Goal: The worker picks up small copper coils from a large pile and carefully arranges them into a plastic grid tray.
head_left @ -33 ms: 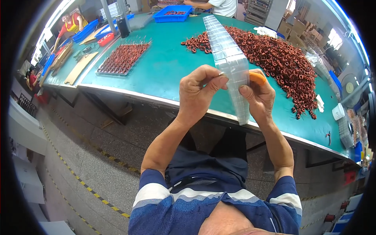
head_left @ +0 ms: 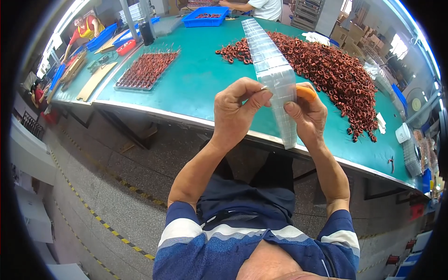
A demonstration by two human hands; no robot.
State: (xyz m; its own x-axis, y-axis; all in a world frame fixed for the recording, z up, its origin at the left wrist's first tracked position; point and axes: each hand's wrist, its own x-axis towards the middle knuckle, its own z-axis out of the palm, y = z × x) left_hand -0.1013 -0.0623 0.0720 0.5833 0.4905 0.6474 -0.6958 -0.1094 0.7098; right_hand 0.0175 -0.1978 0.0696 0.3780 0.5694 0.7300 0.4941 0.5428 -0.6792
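A clear plastic tray with moulded pockets (head_left: 275, 70) is held up on its edge in front of me, above the table's near edge. My left hand (head_left: 240, 105) is closed, thumb and forefinger pinching at the tray's left side, with a small shiny tip showing between them. From the other side my right hand (head_left: 309, 112) grips the tray, its thumb against the plastic. An orange finger cover (head_left: 305, 93) sits on one of its fingers. Behind the tray spreads a large heap of red-brown ring-shaped parts with wire leads (head_left: 333, 70).
On the green table (head_left: 196, 70), a clear tray filled with similar parts (head_left: 148, 67) lies to the left. A blue bin (head_left: 204, 17) stands at the back, near a person in white (head_left: 266, 8). At the right are a white tub (head_left: 402, 133) and stacked clear trays (head_left: 411, 158).
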